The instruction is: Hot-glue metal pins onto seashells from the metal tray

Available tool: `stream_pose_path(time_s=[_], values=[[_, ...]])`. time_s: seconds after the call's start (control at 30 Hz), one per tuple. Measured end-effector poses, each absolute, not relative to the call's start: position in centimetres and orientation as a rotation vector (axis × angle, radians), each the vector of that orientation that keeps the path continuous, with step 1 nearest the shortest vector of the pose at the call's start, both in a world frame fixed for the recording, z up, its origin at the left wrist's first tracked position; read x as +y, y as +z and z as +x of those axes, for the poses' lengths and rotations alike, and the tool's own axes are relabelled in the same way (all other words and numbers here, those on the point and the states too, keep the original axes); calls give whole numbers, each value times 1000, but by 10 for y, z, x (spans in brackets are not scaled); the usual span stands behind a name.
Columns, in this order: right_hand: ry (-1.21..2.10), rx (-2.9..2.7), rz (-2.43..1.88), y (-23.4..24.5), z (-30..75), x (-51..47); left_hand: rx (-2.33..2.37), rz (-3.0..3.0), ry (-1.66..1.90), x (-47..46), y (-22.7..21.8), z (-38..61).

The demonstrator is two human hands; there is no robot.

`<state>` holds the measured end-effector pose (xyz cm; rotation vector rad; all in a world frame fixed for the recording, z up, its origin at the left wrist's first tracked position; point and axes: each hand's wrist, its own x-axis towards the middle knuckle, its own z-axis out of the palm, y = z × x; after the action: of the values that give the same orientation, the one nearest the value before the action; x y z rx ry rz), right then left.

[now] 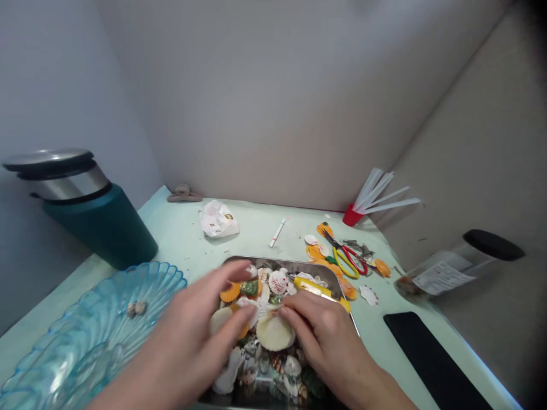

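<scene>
A metal tray [299, 265] full of mixed seashells lies in front of me. My right hand [327, 330] reaches over its right side, thumb and fingers pinched on the upper edge of a cream scallop shell [274, 333]. On the left, my left hand [188, 324] hovers with thumb and fingers spread, slightly blurred, and nothing shows between them. Orange, white and green shells lie around both hands, among them an orange scallop shell [231, 292] by the left fingers. A yellow-handled tool [314, 286] rests across the tray's right part, just beyond my right hand.
A blue fluted dish [77, 322] holding small lumps and a green bottle [102, 228] stand left. Behind are a crumpled wrapper [217, 219] and thin marker [277, 232]. Scissors [348, 259], loose shells, a red cup [352, 215] of white strips, a jar [444, 273] and black object [436, 361] are right.
</scene>
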<state>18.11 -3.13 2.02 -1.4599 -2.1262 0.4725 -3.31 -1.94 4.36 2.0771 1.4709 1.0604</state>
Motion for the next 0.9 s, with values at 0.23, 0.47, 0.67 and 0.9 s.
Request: stream_pose_path(time_s=[0.23,0.47,0.67,0.9], values=[[564,-2063,-1394,30,180,-33,1235,1792,885,-12,14,7],[530,-1971,-1424,23,185,-26,1232,1673,869,-7,1,5],[398,-1859,-1540,19,196,-14,1250,1847,836,-5,-5,6],[478,-2055,-1383,24,185,-22,1142,1713,862,-3,-7,8]])
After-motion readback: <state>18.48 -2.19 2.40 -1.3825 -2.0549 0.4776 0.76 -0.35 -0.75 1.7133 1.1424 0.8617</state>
